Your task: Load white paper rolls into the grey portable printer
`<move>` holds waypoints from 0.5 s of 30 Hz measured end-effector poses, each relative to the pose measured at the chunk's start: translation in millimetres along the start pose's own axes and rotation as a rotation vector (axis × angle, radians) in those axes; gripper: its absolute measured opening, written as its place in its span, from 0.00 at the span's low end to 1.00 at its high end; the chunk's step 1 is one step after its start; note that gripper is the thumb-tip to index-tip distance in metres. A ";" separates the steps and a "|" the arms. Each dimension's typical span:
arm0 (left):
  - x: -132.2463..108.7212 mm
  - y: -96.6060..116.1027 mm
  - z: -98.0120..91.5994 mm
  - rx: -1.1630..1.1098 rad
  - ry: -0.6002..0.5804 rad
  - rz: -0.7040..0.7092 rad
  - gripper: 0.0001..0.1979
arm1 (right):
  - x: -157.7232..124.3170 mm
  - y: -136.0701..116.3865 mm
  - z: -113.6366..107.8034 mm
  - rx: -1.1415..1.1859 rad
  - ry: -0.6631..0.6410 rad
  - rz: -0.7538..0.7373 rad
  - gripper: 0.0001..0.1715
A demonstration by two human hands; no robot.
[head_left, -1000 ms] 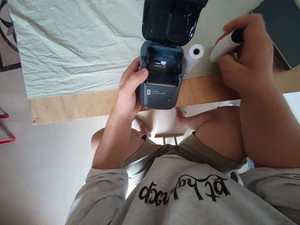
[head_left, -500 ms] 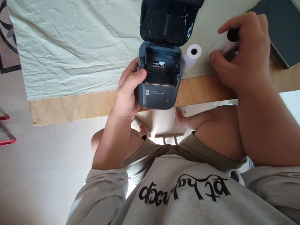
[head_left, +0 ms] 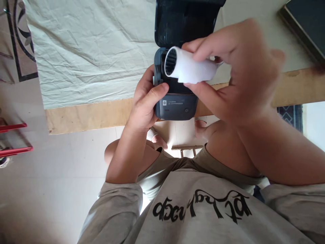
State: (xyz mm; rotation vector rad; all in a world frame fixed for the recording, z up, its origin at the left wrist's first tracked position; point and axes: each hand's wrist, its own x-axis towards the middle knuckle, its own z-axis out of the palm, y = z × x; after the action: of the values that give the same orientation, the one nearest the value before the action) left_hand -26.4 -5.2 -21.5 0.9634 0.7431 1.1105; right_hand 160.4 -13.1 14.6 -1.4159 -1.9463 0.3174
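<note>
A dark blue-grey printer (head_left: 175,109) with its black lid (head_left: 186,23) raised is held over the table's front edge. My left hand (head_left: 147,98) grips its left side, the thumb on the rim of the compartment. Above that open compartment my right hand (head_left: 238,67) pinches a white paper roll (head_left: 194,66) between thumb and fingers. The roll lies tilted sideways, its hollow dark core facing left, and it covers much of the compartment. Whether it touches the printer I cannot tell. The other white roll seen earlier is hidden from view.
A pale wrinkled cloth (head_left: 88,51) covers the table, with a bare wooden edge (head_left: 88,113) at the front. At the far right lies a dark flat box (head_left: 307,27). Red bars (head_left: 16,150) stand at the left, beyond the table.
My right hand has lifted its roll off the table and carried it left, over the printer. My left hand keeps its hold, and the whole view has shifted slightly.
</note>
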 end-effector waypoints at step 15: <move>0.2 1.8 1.2 -0.002 -0.015 0.006 0.12 | -8.8 -3.1 11.7 -0.094 0.011 -0.518 0.04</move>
State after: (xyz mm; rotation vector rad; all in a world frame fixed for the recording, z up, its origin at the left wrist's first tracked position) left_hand -25.9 -5.0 -19.4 0.9723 0.7267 1.1082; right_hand 151.9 -19.9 4.5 -0.9131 -2.2540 -0.0236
